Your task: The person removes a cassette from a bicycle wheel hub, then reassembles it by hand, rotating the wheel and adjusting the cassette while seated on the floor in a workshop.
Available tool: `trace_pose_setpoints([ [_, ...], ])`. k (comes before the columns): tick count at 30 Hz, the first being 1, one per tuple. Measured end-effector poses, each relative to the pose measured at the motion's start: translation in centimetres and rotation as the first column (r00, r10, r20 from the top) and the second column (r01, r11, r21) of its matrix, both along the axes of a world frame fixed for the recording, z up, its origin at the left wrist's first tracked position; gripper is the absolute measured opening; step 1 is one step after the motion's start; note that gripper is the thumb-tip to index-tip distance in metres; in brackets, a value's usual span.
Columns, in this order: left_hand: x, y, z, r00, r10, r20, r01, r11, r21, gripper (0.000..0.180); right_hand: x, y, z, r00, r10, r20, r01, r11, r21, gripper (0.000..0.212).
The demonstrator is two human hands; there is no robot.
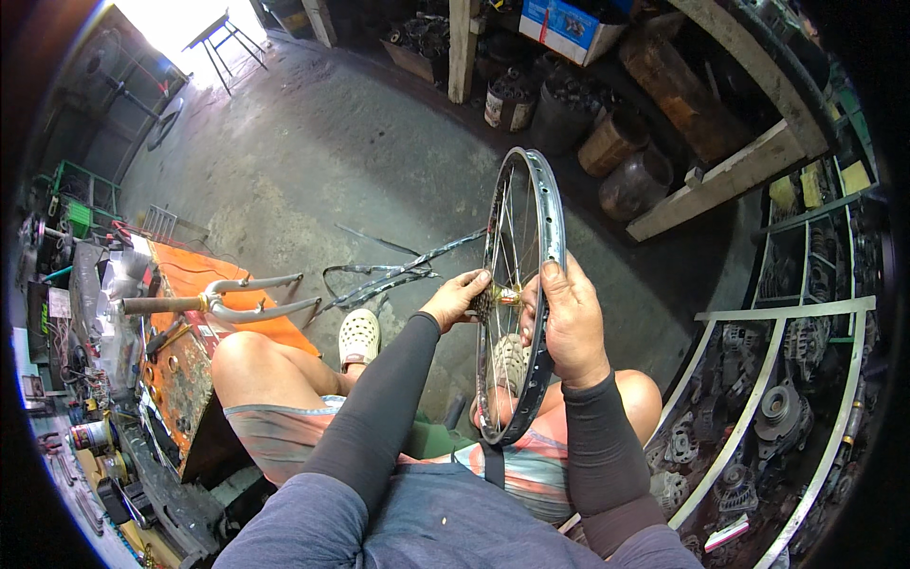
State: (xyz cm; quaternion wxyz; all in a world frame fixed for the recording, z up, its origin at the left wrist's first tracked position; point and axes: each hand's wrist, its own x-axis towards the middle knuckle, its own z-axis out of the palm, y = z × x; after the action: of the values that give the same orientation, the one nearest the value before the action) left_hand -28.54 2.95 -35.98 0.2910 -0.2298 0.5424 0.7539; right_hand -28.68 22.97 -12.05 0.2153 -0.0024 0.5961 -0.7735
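Observation:
A bare bicycle wheel [549, 213] without a tyre stands upright between my hands, above my lap. Its black rim is scuffed, and thin spokes run to a gold-coloured hub [509, 296]. My right hand [573, 322] is closed round the right side of the rim, thumb on the outer face and fingers reaching inward. At the hub's left side, my left hand [457, 301] pinches by the dark cog [483, 311]. Some of its fingertips are hidden behind the wheel.
A silver bicycle fork [246, 311] lies on an orange box [194, 270] at left. Dark strips [379, 275] lie on the concrete floor. A metal rack [787, 311] of dirty alternators stands at right. Sooty canisters [614, 142] line the far shelf. A light clog [359, 338] is on my foot.

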Motion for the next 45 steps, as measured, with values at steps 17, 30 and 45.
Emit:
trace_pose_setpoints([
  [17, 0.2, -0.2, -0.2, 0.995, 0.012, -0.104, -0.004, 0.997, 0.081, 0.082, -0.2, 0.3, 0.1, 1.000, 0.007, 0.012, -0.007, 1.000, -0.021, 0.036],
  [30, 0.2, -0.9, -1.0, 0.993, 0.041, -0.110, -0.019, 0.980, 0.196, 0.085, -0.3, 0.2, 0.2, 0.999, -0.028, 0.038, 0.030, 0.999, -0.040, 0.025],
  [45, 0.3, -2.0, -2.6, 0.998, 0.002, -0.064, 0.009, 0.986, 0.169, 0.063, -3.2, 2.9, -0.6, 0.990, 0.126, -0.069, -0.118, 0.988, 0.104, 0.059],
])
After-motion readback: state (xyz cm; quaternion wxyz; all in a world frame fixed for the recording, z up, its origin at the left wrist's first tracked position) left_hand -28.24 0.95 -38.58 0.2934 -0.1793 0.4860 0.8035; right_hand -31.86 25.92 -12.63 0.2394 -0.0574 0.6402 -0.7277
